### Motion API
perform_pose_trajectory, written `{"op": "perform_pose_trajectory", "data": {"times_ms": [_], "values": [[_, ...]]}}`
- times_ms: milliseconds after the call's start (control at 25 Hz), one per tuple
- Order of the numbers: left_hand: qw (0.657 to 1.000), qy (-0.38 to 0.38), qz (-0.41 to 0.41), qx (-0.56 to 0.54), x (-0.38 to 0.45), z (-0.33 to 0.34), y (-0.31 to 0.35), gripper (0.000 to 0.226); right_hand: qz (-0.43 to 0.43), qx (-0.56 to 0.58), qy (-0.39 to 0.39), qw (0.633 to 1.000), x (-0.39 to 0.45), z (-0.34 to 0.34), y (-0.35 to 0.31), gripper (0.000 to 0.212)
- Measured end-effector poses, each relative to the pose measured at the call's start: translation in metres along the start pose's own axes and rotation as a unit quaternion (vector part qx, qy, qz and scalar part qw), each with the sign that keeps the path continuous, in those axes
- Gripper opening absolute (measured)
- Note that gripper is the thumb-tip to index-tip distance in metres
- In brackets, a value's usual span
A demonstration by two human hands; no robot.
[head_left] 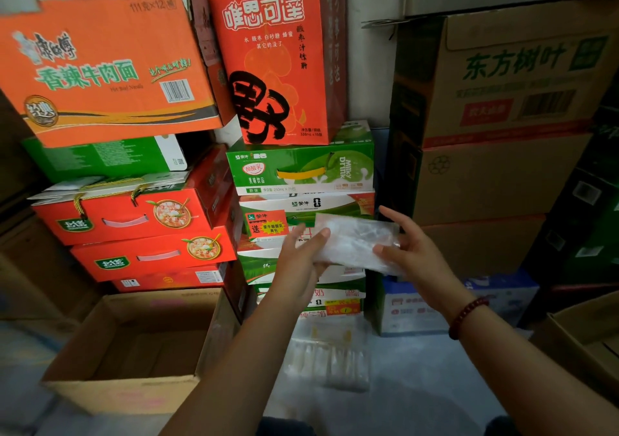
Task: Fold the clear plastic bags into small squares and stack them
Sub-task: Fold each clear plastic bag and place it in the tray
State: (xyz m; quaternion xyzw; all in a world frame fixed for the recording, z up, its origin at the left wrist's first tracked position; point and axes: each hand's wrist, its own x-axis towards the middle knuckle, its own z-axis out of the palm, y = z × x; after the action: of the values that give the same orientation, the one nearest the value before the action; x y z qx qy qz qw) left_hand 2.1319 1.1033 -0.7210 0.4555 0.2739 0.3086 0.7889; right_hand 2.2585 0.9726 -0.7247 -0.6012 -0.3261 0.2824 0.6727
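A clear plastic bag (pixel 353 239), folded into a flat oblong, is held in the air between both hands in front of the stacked cartons. My left hand (pixel 303 254) holds its left end, thumb on top and fingers underneath. My right hand (pixel 407 243) pinches the right end, thumb on the near face and fingers spread behind. Below, on the floor, lies a pile of clear plastic bags (pixel 330 352), flat and overlapping.
An open brown cardboard box (pixel 134 345) stands on the floor at the lower left. Stacks of red, green and orange drink and food cartons (pixel 301 167) fill the wall ahead. Brown cartons (pixel 495 174) rise at the right; another open box (pixel 582 338) sits at the far right.
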Motion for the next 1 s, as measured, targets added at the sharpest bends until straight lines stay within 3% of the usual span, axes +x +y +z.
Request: {"op": "perform_pose_trajectory", "data": {"times_ms": [80, 280, 360, 440, 520, 640, 840, 1000], "values": [[0.987, -0.013, -0.108, -0.116, -0.005, 0.005, -0.002, 0.033, -0.029, -0.002, 0.038, 0.999, 0.0, 0.008, 0.005, 0.059], [0.969, 0.014, -0.226, -0.097, -0.01, 0.011, -0.011, 0.011, -0.079, -0.016, 0.106, 0.991, -0.004, 0.028, 0.018, 0.06], [0.974, 0.048, -0.208, -0.081, -0.006, 0.009, -0.01, 0.009, -0.057, -0.022, 0.104, 0.993, -0.003, 0.033, 0.022, 0.066], [0.988, 0.064, -0.135, 0.032, 0.0, 0.002, -0.007, 0.008, -0.004, -0.057, 0.099, 0.993, 0.001, 0.033, 0.024, 0.067], [0.982, 0.04, -0.065, 0.171, 0.003, -0.004, -0.003, 0.009, 0.045, -0.091, 0.104, 0.989, 0.004, 0.027, 0.023, 0.054], [0.961, -0.019, -0.034, 0.273, 0.001, -0.009, 0.004, 0.013, 0.091, -0.065, 0.063, 0.992, 0.006, 0.016, 0.014, 0.023], [0.953, -0.048, -0.024, 0.298, 0.001, -0.011, 0.005, 0.018, 0.123, -0.095, -0.007, 0.988, 0.004, 0.005, 0.006, 0.023], [0.964, -0.007, 0.005, 0.265, 0.001, -0.011, 0.002, 0.023, 0.121, -0.017, 0.025, 0.992, 0.003, 0.015, 0.008, 0.023]]}}
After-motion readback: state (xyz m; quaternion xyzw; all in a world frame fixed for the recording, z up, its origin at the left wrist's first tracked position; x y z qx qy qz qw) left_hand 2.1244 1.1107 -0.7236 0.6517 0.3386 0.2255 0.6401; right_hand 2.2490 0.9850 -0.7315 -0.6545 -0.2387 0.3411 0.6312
